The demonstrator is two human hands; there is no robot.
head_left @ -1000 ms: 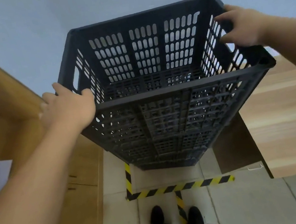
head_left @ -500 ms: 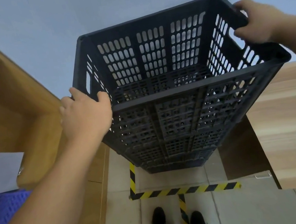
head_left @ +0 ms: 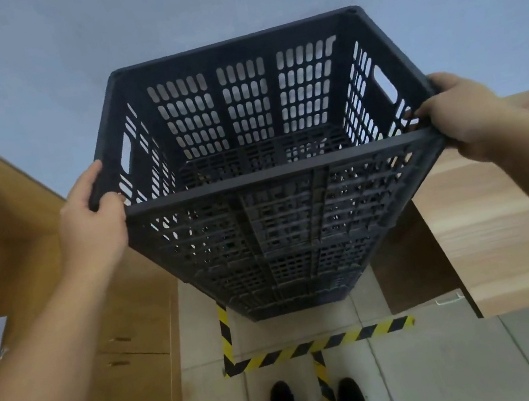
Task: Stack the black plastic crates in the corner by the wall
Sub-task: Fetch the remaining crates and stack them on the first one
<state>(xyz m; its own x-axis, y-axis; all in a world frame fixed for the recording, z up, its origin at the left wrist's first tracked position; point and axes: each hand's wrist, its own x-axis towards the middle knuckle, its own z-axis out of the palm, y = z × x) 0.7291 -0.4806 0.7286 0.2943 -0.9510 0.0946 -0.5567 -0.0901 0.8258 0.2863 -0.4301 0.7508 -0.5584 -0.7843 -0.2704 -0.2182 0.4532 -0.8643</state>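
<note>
1. Two bare hands grip the top black crate at its near corners, one on each side of the rim.
2. The left hand is closed around the near left corner, with the thumb lying up along the outside of the side wall and the fingers curled over the rim edge.
3. The right hand is closed around the near right corner, with fingertips hooked onto the rim and the palm against the outer wall.
4. Between the hands the crate sits upright, its open top facing the camera, so the slotted far wall and the grid floor show.
5. An oval handle slot shows in each side wall, just beyond each hand.
6. Below the hands, the held crate sits atop a stack of black crates that reaches down to the tiled floor; how many crates are in it cannot be told.
7. Beyond the hands, the stack stands close to the pale blue wall.
8. Outside the left hand is a wooden cabinet; outside the right hand is a wooden desk.
9. Beneath the hands and nearer the person, yellow-and-black floor tape marks a corner around the foot of the stack.
10. Directly below, two black shoes stand on either side of a strip of that tape.
</note>
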